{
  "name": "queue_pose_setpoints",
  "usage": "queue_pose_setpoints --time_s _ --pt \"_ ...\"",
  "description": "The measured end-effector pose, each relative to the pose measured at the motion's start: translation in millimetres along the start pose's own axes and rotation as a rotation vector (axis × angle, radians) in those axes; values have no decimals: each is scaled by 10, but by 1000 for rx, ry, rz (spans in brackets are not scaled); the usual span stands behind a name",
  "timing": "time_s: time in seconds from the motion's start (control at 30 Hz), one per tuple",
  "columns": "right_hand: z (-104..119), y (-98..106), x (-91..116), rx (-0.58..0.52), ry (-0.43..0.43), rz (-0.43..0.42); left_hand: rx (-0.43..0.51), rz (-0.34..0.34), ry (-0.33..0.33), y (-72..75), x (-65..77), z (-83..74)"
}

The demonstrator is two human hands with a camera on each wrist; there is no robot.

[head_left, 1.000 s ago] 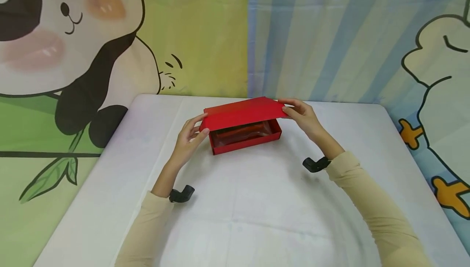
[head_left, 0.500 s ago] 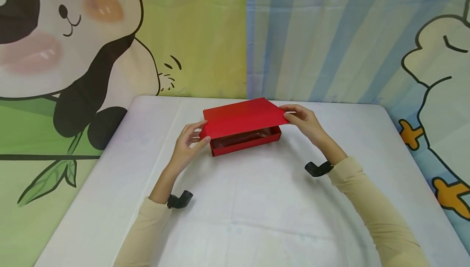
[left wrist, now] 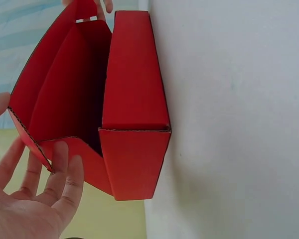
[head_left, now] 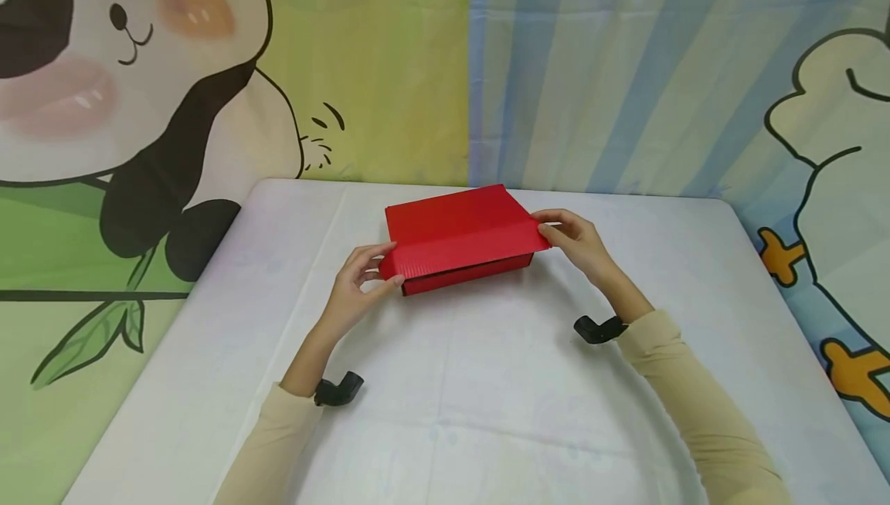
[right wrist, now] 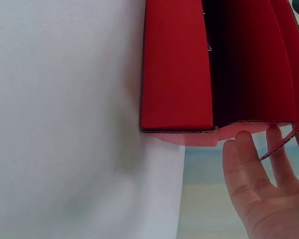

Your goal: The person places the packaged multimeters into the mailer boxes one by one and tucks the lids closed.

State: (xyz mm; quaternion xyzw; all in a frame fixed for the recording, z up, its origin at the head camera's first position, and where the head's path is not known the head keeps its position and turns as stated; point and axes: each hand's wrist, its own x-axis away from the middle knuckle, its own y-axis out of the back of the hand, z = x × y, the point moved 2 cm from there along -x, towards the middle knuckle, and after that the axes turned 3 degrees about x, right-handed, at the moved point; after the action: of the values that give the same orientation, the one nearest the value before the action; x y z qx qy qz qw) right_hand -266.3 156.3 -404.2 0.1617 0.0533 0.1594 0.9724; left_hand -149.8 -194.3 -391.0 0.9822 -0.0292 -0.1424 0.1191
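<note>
A red cardboard box [head_left: 469, 273] sits on the white table, its hinged lid [head_left: 455, 219] lowered most of the way over it. At the lid's left front corner, my left hand [head_left: 351, 289] holds the edge between thumb and fingers. My right hand [head_left: 580, 242] pinches the right front corner of the same lid. Both wrist views show the front wall [left wrist: 134, 74] and a gap beneath the raised lid. Side flaps [left wrist: 72, 149] of the lid angle down by the fingers. The inside is dark, with small glints in the right wrist view; the contents are mostly hidden.
The white table [head_left: 473, 397] runs back to a printed cloth backdrop [head_left: 389, 65] right behind the box. Black wrist cameras [head_left: 339, 389] stick out from both wrists above the tabletop.
Both hands have brought the lid's front edge down and toward me. The clear-wrapped brown thing inside the box, seen earlier in the head view, is now covered by the lid.
</note>
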Motion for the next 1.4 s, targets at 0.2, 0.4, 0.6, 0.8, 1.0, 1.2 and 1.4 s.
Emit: queue_pose_setpoints --time_s 0.2,0.4,0.6,0.8,1.0,1.2,1.4 --pt "-62 -19 25 -2 5 -9 -34 7 -4 -15 29 14" --pt "-113 -57 71 -17 10 -12 -81 18 24 -33 72 28" --pt "-172 -102 100 25 21 -21 -90 19 24 -46 122 17" --pt "-240 -135 123 9 41 -26 -97 21 26 -56 159 30" --pt "-263 -149 138 -4 43 -26 -85 32 21 -50 149 262" --pt "-296 -162 144 -12 40 -27 -83 29 5 -37 146 519" --pt "-333 -182 160 -22 65 -41 -78 37 13 -40 160 539"
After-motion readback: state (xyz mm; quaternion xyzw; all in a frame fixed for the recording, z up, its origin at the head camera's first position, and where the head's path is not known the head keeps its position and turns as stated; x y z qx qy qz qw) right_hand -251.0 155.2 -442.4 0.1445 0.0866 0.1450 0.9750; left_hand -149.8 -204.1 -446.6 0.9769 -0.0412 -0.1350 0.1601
